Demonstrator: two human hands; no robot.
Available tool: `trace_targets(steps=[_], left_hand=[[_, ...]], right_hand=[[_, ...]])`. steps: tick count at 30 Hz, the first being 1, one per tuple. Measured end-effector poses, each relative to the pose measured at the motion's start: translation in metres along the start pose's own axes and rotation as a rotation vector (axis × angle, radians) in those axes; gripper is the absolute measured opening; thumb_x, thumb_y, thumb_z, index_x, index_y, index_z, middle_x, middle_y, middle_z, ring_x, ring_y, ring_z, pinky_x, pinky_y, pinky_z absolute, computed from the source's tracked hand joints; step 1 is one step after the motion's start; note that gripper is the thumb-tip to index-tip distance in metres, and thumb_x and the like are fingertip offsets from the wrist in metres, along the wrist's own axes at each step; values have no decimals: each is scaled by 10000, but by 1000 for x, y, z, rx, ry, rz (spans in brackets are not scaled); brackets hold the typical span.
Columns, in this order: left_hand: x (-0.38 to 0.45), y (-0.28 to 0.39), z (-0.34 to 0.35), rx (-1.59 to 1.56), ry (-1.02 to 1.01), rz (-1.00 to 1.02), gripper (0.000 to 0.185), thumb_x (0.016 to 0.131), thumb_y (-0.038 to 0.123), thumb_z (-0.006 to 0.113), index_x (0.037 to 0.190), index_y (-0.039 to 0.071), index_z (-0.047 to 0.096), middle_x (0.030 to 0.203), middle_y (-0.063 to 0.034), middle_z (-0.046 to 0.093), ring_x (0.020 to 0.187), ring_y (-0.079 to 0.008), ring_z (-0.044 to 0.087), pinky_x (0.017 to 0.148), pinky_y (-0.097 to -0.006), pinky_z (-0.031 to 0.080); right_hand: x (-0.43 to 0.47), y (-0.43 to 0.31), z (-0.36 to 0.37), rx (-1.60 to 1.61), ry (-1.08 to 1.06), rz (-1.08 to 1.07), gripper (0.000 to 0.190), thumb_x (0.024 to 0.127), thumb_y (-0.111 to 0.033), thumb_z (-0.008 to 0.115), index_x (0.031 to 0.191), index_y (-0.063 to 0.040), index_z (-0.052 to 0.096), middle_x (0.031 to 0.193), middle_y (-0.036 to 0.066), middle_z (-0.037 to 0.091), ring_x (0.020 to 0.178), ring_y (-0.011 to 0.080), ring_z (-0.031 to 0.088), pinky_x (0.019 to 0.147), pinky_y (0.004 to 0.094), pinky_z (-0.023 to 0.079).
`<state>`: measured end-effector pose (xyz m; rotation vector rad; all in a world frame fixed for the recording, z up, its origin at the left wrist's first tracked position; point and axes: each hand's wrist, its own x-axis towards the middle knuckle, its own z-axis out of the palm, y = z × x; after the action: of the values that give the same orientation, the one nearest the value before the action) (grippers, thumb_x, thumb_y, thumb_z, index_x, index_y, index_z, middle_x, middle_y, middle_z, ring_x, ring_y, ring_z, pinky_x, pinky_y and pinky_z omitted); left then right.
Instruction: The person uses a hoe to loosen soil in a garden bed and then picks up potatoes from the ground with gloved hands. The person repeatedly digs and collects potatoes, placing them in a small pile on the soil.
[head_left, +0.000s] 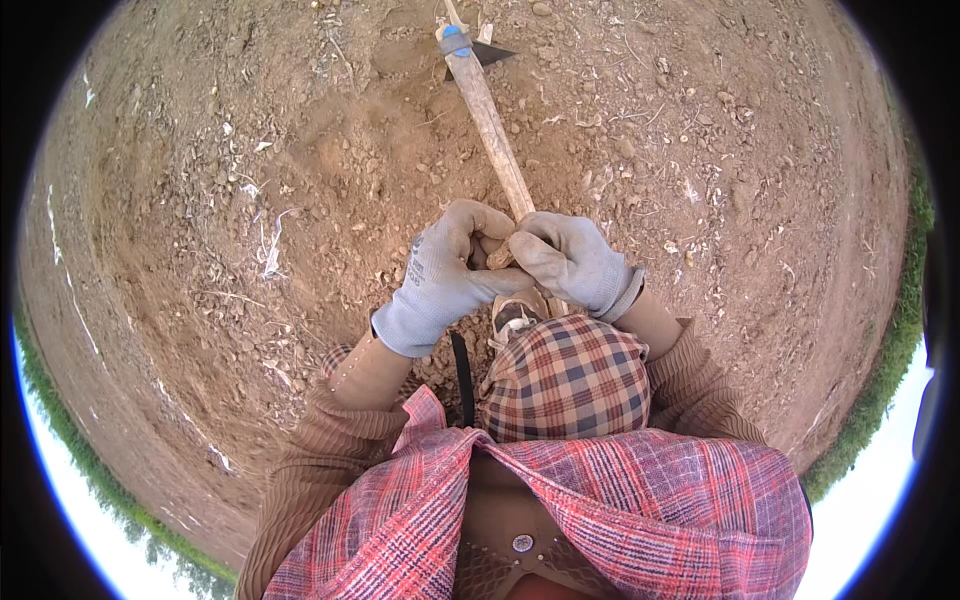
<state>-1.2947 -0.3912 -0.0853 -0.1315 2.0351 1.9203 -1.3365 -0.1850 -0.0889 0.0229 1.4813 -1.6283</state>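
Note:
A small tan pod, apparently a peanut, is pinched between my two gloved hands, in front of my body. My left hand, in a dirty grey-blue knit work glove, curls around it with thumb below and fingers above. My right hand, gloved alike, meets it from the other side, thumb and fingertips against the pod. Part of the pod is hidden by the fingers. Beneath both hands runs the wooden handle of a hoe, its dark metal blade on the soil, with a blue and grey binding at the head.
Loose brown soil with clods and dry plant scraps surrounds me. A torn whitish strip lies at left. My shoe stands below the hands, beside my checked trouser knee. A black strap hangs nearby. Green growth edges the field.

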Motion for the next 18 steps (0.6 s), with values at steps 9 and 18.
trace_targets(steps=[9, 18], left_hand=[[-12, 10, 6, -732, -16, -146, 414, 763, -76, 853, 1071, 26, 597, 933, -52, 682, 862, -140, 715, 728, -281, 632], [-17, 16, 4, -748, -54, -45, 403, 783, -75, 836, 1096, 28, 605, 1012, -83, 705, 890, -150, 725, 728, -297, 637]], right_hand=[[-10, -5, 14, 261, -38, -78, 425, 1011, -454, 614, 951, -34, 639, 711, -23, 602, 607, 51, 546, 524, 213, 432], [-17, -19, 11, 90, -16, -136, 493, 973, -449, 667, 1107, 25, 638, 816, 42, 639, 705, 104, 616, 614, 248, 515]])
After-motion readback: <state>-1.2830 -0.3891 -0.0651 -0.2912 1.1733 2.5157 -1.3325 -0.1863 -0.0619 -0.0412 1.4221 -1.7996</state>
